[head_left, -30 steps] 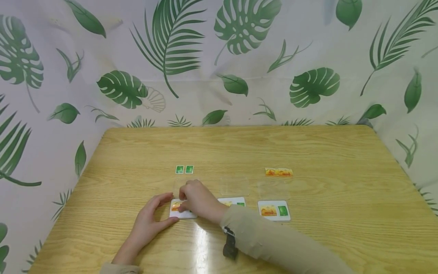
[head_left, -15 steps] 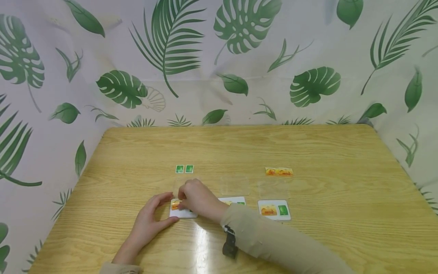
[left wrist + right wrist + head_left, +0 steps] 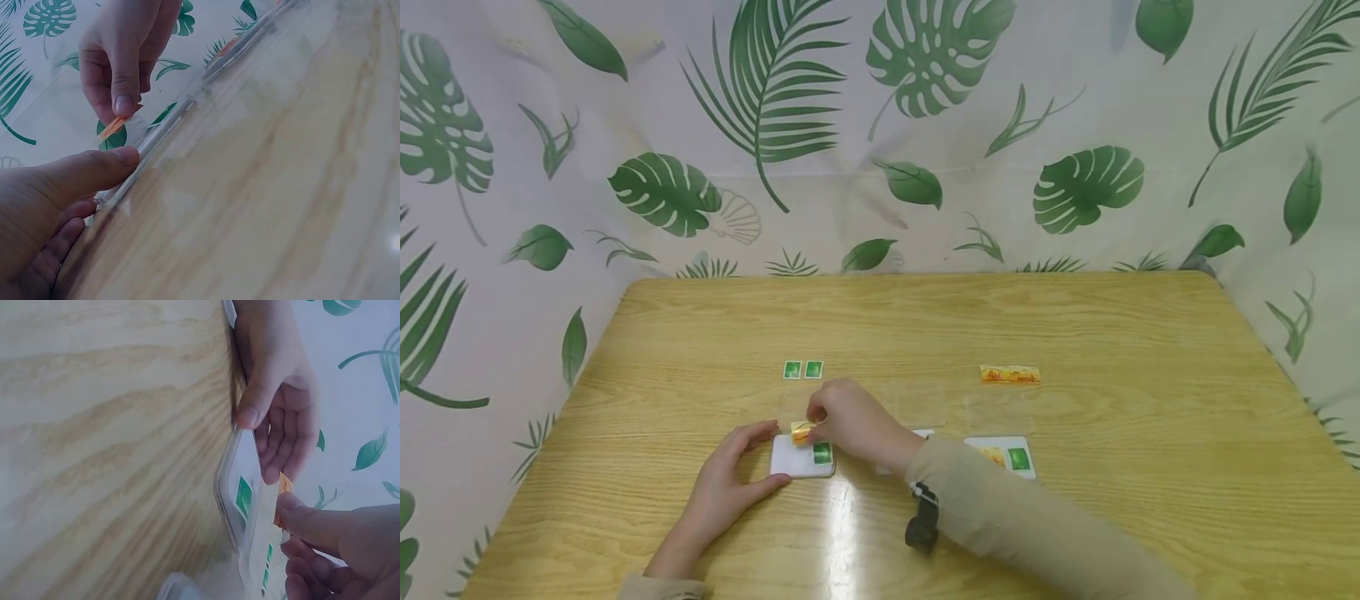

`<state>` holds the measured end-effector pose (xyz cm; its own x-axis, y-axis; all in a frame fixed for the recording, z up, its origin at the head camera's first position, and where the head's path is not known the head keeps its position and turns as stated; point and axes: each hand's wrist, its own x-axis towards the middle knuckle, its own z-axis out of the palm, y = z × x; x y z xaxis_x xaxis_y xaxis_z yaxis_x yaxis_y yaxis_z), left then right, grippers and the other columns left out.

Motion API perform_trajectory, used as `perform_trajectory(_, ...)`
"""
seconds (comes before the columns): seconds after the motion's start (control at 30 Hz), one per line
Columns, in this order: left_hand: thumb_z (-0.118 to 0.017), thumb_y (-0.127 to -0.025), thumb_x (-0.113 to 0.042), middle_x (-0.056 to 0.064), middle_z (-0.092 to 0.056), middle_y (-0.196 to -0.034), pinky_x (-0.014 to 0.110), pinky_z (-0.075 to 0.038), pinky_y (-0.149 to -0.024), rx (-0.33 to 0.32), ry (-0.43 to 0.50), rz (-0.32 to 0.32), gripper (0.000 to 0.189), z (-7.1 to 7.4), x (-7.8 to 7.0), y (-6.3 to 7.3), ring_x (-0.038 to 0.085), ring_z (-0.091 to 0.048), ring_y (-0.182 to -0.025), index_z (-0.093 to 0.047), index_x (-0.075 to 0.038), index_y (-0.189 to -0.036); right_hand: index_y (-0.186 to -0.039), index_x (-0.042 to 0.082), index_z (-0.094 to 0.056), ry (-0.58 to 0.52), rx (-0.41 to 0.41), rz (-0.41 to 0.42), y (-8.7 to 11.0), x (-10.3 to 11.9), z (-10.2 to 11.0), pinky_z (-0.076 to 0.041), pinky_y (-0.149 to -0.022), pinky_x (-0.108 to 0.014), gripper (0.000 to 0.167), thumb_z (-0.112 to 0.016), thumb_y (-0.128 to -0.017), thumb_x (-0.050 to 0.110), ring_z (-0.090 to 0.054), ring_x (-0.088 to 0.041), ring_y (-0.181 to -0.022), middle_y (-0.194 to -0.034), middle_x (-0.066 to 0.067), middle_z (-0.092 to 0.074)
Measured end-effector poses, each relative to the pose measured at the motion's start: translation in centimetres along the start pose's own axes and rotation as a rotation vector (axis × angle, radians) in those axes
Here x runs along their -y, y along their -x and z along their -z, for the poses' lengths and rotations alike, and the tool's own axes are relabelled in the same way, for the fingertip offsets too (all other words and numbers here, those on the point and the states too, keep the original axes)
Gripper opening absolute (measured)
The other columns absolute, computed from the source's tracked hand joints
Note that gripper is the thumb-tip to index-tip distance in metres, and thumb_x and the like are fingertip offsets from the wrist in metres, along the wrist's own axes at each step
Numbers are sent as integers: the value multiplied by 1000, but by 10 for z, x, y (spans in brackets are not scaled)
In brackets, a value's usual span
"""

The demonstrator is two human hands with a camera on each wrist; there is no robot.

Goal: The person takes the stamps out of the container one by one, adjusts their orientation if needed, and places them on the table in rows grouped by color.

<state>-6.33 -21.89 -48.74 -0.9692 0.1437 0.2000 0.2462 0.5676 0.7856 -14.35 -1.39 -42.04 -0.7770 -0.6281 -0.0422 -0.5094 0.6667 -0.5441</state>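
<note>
My left hand [image 3: 718, 483] holds a flat white case [image 3: 786, 465] at its left end, thumb at the near corner and fingers at the far corner. A green stamp [image 3: 823, 452] lies on the right part of that case. Over the case's far edge, my right hand [image 3: 857, 423] pinches an orange-yellow stamp [image 3: 800, 432] between thumb and finger. The right wrist view has this orange stamp [image 3: 284, 482] raised off the white case [image 3: 226, 478], its serrated edge showing. In the left wrist view, the left thumb [image 3: 94, 172] presses on the case's edge.
Two loose green stamps [image 3: 802, 369] lie farther back. An orange strip of stamps [image 3: 1010, 374] is at the back right. Clear plastic covers [image 3: 1000, 412] lie behind the cases. Another white case [image 3: 1018, 442] sits at right; a middle one is mostly hidden by the right arm.
My right hand has moved up and to the right, lifting the orange stamp from the left case. The green stamp there has come into full view. The left hand stays put.
</note>
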Motion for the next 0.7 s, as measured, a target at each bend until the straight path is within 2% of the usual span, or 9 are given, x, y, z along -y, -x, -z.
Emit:
perform_trajectory(0.43,-86,-68,-19,-1,-61,-122,33,-38,-103,5,-24,2,67,0,-2,-1,18,-56,-113,-55,-11,-127,-84,10,-68,-58,-64,-117,16,-31,31,-49,-72,-28,18,-81,-76,19,-54,-14,-80,-84,2,-61)
perform_trajectory(0.7,-86,-69,-20,-2,-61,-122,33,-37,-103,7,-31,0,68,0,0,0,18,-56,-113,-55,-11,-128,-85,9,-68,-77,-109,-184,28,-63,51,-49,-72,-30,16,-81,-77,15,-54,-17,-81,-85,-1,-61)
